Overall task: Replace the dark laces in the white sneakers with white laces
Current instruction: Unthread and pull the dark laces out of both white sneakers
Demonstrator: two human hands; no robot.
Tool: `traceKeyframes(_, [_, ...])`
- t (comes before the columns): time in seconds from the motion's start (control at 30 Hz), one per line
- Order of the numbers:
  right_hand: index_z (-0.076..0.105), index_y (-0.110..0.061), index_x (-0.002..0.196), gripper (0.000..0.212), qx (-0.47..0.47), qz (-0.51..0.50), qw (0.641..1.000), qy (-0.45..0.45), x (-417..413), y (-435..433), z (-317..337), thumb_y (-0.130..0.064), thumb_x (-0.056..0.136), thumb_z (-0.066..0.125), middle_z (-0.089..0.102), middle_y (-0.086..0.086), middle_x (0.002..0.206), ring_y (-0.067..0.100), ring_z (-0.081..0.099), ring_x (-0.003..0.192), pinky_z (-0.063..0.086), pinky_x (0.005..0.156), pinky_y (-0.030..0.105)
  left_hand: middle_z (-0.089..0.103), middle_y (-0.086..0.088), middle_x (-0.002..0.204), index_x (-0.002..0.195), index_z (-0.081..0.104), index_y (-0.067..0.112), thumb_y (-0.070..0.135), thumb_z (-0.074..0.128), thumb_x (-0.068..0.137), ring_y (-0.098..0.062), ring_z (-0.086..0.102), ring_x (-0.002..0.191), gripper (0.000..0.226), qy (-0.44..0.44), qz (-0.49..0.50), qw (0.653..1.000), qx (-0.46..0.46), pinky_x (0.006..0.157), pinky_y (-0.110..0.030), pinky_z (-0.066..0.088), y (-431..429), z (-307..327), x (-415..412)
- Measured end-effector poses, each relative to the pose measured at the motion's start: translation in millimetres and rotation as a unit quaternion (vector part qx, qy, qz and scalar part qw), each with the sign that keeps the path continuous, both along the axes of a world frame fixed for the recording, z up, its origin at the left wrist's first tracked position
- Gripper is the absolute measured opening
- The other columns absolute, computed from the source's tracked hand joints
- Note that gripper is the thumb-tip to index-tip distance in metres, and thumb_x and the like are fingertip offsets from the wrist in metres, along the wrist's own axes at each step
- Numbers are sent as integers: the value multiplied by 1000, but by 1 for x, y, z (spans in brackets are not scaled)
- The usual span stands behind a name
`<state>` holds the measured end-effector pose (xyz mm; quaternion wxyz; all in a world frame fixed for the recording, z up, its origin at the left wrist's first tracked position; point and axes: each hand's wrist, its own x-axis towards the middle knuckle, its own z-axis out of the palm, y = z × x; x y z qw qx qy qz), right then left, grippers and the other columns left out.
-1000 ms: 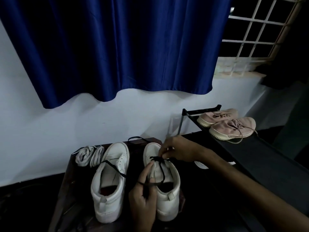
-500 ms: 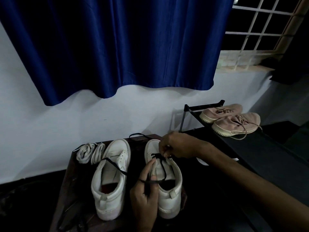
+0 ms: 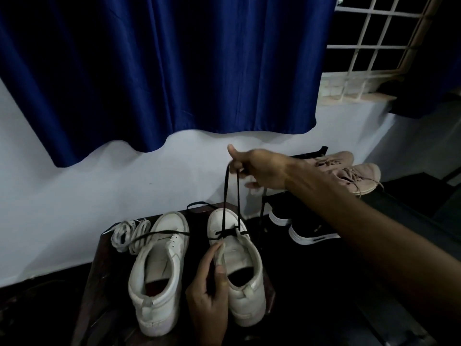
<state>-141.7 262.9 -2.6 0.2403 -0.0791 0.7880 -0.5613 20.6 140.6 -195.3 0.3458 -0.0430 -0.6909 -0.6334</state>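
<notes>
Unlacing in hand: R hand (image 3: 259, 171) pinches dark lace (image 3: 230, 196) taut above right white sneaker (image 3: 239, 270), threaded thru front eyelets only; L hand (image 3: 209, 295) grips shoe's side; next prob needs steady pull free w/ shoe pinned.

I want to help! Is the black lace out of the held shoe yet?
Not yet: the dark lace crosses the front eyelets of the sneaker; the right hand pinches two strands above.
</notes>
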Motion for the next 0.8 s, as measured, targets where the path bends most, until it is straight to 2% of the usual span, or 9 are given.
traceKeyframes(0.1, [46,-23,59,46,-110,-49,993,-17,-8,-6,38,-52,95,46,53,-4,78,14,45,87,34,96,38,66,17,123,118,67,12,29,48,90,-5,60,118,38,-4,3,1000,-6,95,-11,42,1,1,-2])
traceKeyframes(0.2, [49,-23,58,44,-151,-77,986,-3,-10,-14,68,-47,95,48,51,-6,70,11,42,79,31,98,36,65,22,122,119,67,19,28,48,91,-1,59,118,35,1,13,1000,-11,95,-10,42,2,4,-1])
traceKeyframes(0.3, [52,-22,58,43,-241,-96,965,31,-12,-24,98,-39,98,48,51,-5,66,10,43,72,35,79,28,66,21,122,121,67,27,30,49,91,-3,59,118,35,-10,6,1000,5,94,-11,43,3,3,-1])
traceKeyframes(0.4, [55,-21,67,36,-294,-139,940,105,-11,-31,136,-30,100,44,57,-5,68,10,49,66,36,63,29,66,17,123,124,63,26,30,49,91,-5,59,120,36,-13,-3,1000,2,95,-12,42,3,3,0])
traceKeyframes(0.47, [55,-20,76,28,-227,-159,946,167,-9,-39,146,-26,101,44,61,-3,77,8,56,64,40,56,24,66,17,123,122,66,21,28,49,91,-4,58,120,37,-12,-1,1000,1,95,-10,42,4,5,0])
traceKeyframes(0.57, [55,-14,77,28,-69,-62,977,194,0,-68,115,-20,103,43,59,2,73,2,54,43,39,38,14,66,18,123,119,68,12,29,49,90,-2,59,119,38,-12,0,1000,-2,94,-9,42,5,5,1])
traceKeyframes(0.67, [69,-4,83,26,139,76,960,230,2,-100,52,-20,97,54,69,9,87,11,54,64,39,50,16,66,17,124,119,67,11,28,49,91,-3,58,119,38,-10,0,1000,-12,95,-10,42,3,4,0])
traceKeyframes(0.73, [75,-4,95,32,248,143,928,239,6,-110,9,-27,98,54,72,12,101,16,58,81,41,60,17,66,16,124,119,67,11,27,50,92,-5,58,120,36,-2,9,1000,-24,97,-12,43,2,3,0])
traceKeyframes(0.8, [72,-8,109,43,343,166,890,252,15,-108,-18,-43,98,49,67,11,114,21,60,102,46,78,24,66,16,123,119,67,13,28,50,92,-7,59,121,36,-3,16,999,-28,97,-14,43,1,3,0])
